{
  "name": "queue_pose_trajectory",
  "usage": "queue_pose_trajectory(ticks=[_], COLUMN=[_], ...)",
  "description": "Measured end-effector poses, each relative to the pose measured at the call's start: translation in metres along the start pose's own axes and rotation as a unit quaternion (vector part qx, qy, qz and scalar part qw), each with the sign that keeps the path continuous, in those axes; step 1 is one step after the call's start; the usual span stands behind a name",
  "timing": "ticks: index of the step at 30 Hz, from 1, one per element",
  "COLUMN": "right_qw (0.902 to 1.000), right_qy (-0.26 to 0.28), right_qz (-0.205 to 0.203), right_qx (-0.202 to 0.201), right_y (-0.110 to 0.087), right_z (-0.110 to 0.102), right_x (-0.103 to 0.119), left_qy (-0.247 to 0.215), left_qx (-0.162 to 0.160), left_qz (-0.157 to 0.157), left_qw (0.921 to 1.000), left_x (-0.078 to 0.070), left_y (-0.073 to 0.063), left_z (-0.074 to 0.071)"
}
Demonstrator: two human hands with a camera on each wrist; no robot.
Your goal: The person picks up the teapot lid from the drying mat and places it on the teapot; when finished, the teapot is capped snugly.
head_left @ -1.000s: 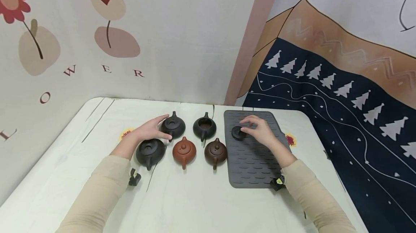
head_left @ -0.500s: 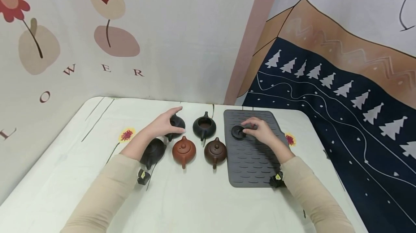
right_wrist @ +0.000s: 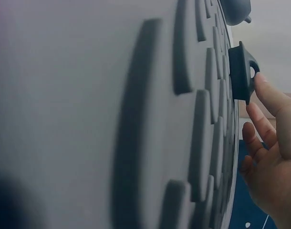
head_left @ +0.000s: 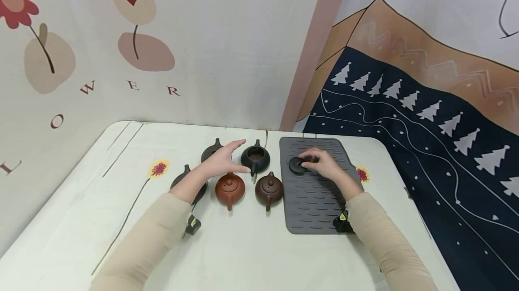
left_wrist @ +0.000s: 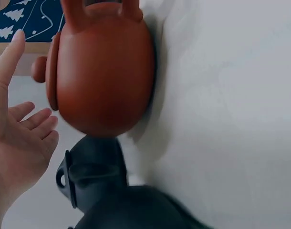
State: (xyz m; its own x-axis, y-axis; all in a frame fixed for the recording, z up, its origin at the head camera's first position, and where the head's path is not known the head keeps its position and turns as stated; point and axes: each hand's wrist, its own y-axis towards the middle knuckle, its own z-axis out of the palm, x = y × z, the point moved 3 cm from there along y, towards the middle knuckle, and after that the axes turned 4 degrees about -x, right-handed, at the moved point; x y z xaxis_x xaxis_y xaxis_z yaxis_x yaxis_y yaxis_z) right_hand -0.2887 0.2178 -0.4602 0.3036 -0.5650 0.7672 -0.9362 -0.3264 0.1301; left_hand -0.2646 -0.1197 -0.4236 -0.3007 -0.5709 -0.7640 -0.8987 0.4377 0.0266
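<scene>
My left hand [head_left: 220, 162] hovers with fingers straight and thumb spread, its tips close to the left side of a black teapot without a lid [head_left: 255, 160]. Below it stands a reddish-brown teapot [head_left: 229, 190], large in the left wrist view beside the palm. Two lidded black teapots, one at the back [head_left: 211, 150] and one in front [head_left: 179, 177], are partly hidden by that hand and forearm. On the grey mat, my right hand [head_left: 324, 165] pinches a black teapot lid [head_left: 297, 165]; the right wrist view shows the thumb at its pierced knob and a fingertip at its rim.
A dark brown teapot [head_left: 269, 190] stands at the left edge of the grey ridged mat [head_left: 312, 210]. A white cloth printed with flowers covers the table [head_left: 243, 255]. Printed fabric hangs behind and to the right.
My left hand has moved right from the back-left black teapot, past it, toward the lidless one. The right hand has stayed at the lid on the mat.
</scene>
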Motion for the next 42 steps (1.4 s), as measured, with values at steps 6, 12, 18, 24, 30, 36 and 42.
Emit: queue_pose_trajectory(ticks=[6, 12, 18, 24, 30, 36, 42], right_qw=[0.9999, 0.9998, 0.9998, 0.9998, 0.9998, 0.9998, 0.9998], right_qy=[0.006, 0.014, 0.012, 0.014, 0.016, 0.016, 0.01], right_qz=[-0.007, -0.008, -0.003, -0.001, 0.009, -0.01, -0.015], right_qx=[0.009, 0.011, 0.018, 0.017, 0.007, 0.002, -0.001], right_y=[0.002, 0.003, 0.001, 0.0, 0.0, -0.003, -0.004], right_z=[0.003, 0.004, 0.004, 0.004, 0.005, 0.005, 0.005], right_x=[-0.004, -0.006, -0.008, -0.007, -0.006, 0.001, 0.003], left_qy=[0.008, 0.017, 0.022, 0.016, 0.016, 0.0, -0.019], left_qx=[0.008, 0.018, 0.024, 0.026, 0.029, 0.027, 0.025], left_qz=[-0.022, -0.027, -0.029, -0.032, -0.03, -0.036, -0.04], left_qw=[0.9997, 0.9993, 0.999, 0.999, 0.999, 0.999, 0.9987], left_x=[0.003, 0.005, 0.006, 0.007, 0.009, 0.009, 0.01], left_y=[0.009, 0.016, 0.022, 0.024, 0.025, 0.025, 0.024], left_z=[0.007, 0.013, 0.021, 0.024, 0.025, 0.026, 0.026])
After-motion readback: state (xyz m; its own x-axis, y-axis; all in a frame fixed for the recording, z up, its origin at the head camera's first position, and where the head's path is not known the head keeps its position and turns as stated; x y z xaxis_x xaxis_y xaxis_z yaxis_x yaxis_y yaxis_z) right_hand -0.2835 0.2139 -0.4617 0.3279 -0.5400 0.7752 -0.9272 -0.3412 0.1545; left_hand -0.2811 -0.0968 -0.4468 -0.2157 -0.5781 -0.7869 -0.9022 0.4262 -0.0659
